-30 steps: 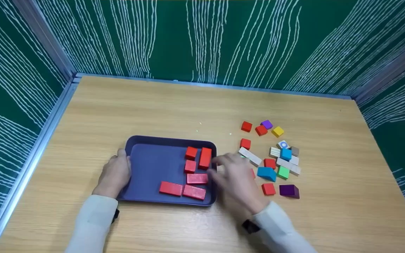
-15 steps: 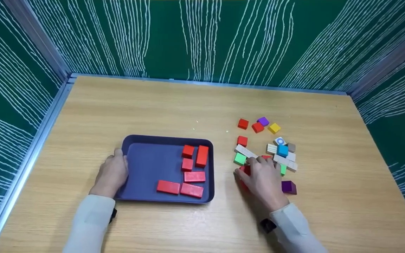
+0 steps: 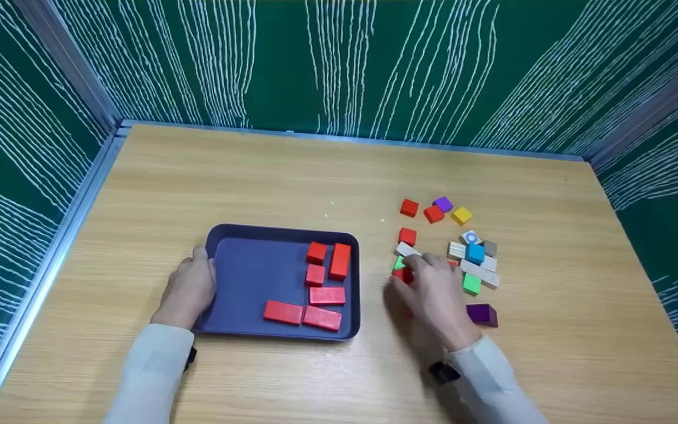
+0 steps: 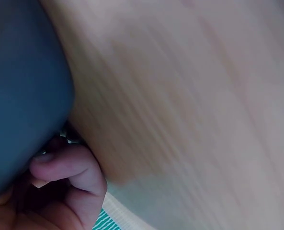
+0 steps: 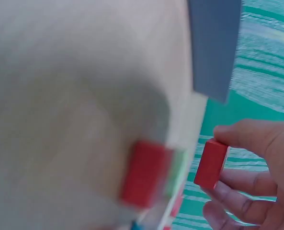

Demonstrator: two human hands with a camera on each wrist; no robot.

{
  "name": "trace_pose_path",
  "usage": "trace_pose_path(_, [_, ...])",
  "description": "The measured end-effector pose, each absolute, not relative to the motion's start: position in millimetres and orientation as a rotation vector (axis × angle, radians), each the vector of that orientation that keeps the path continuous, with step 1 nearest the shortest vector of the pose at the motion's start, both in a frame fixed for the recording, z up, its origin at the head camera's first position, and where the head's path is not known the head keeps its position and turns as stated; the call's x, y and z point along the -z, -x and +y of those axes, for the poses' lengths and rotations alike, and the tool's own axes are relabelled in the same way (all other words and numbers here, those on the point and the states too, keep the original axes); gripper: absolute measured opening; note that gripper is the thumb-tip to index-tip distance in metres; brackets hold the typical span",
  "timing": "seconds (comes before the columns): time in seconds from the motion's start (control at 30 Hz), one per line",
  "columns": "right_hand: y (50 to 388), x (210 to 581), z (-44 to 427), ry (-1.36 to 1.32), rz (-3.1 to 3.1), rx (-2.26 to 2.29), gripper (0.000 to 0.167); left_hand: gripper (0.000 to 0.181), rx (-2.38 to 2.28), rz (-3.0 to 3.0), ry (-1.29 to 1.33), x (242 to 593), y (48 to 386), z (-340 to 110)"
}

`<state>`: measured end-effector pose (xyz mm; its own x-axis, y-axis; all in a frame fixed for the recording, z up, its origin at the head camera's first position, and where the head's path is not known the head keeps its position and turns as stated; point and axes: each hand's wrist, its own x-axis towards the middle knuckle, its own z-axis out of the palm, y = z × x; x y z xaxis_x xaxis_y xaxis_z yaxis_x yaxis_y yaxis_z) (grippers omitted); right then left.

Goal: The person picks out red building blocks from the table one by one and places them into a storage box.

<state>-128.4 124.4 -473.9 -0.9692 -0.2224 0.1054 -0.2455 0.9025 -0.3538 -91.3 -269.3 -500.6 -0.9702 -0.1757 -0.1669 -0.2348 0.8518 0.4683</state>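
Observation:
My left hand [image 3: 189, 288] grips the left edge of a dark blue tray [image 3: 239, 335]; the left wrist view shows a curled finger against the tray's wall [image 4: 27, 91]. Inside the tray lie several red blocks, among them an upright long one [image 3: 339, 261] and two flat ones near the front. Over the loose blocks to the right, my right hand [image 3: 436, 297] pinches a red block [image 5: 211, 164] between thumb and fingers, raised off the table. Another red block [image 5: 146, 173] rests on the table beside a green one. The hand partly hides the blocks beneath it in the head view.
Around the right hand lie blocks of other colours: a purple one [image 3: 482, 315], a blue one [image 3: 475, 254], a green one [image 3: 472, 284] and a yellow one [image 3: 461, 216]. Red cubes [image 3: 409, 207] lie farther back. Green walls with white lines border the wooden table [image 3: 256, 171].
My right hand has gone from the tray's right rim to the loose blocks, picked up a red block and shifted slightly left with it. The left hand stays on the tray.

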Motion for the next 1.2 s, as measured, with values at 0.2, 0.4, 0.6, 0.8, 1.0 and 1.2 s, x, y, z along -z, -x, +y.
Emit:
trace_pose_path(0.2, [129,457,87,-0.565,-2.904,-0.65,0.039,0.029,-0.767,2.871,0.354,498,92,-268])
trace_pose_path(0.4, [130,450,39,-0.888,-2.809,-0.575,0.034,0.032,-0.784,2.848,0.381,498,94,-270])
trace_pose_path(0.6, [129,459,-2,-1.264,-2.721,-0.46,0.026,0.031,-0.782,2.844,0.397,500,95,-269])
trace_pose_path(0.8, [125,474,-18,-1.409,-2.772,-0.245,0.025,0.031,-0.779,2.851,0.393,499,96,-269])
trace_pose_path(1.0, [125,480,-19,-1.427,-2.71,-0.185,0.024,0.03,-0.788,2.851,0.38,499,95,-269])
trace_pose_path(1.2, [124,481,-16,-1.443,-2.7,-0.231,0.021,0.029,-0.793,2.848,0.378,501,94,-270])
